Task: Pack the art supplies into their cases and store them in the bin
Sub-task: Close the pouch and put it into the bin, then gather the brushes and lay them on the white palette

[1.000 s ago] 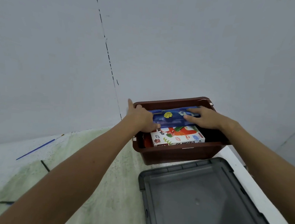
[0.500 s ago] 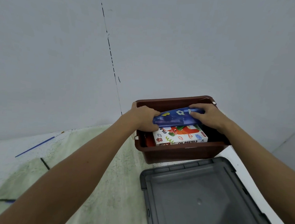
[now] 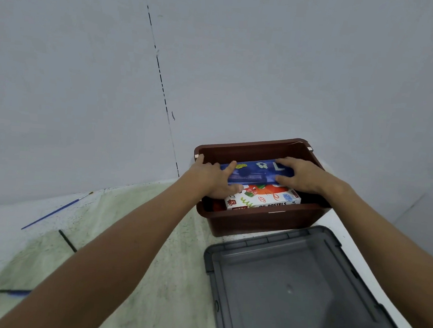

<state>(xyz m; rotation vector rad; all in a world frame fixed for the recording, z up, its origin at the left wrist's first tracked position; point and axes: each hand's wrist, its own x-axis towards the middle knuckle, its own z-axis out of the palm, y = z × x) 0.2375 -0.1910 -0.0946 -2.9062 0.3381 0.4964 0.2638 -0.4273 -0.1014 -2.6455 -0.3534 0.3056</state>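
Against a pale wall, on a stained tabletop (image 3: 149, 275), both the left hand (image 3: 213, 177) and right hand (image 3: 301, 174) grip a blue pencil case (image 3: 257, 171) inside the brown bin (image 3: 257, 219), above an oil pastels box (image 3: 263, 200); a grey lid (image 3: 301, 292) lies just in front of the bin.

The bin (image 3: 257, 219) is dark reddish brown. In it, a blue case (image 3: 257, 171) carries yellow and white ball motifs, and a white box (image 3: 261, 199) shows an orange-red cartoon with green squiggles (lettered "OIL PASTELS"). Near right lies a grey lid (image 3: 296, 291); far left, a blue paintbrush (image 3: 56, 210).
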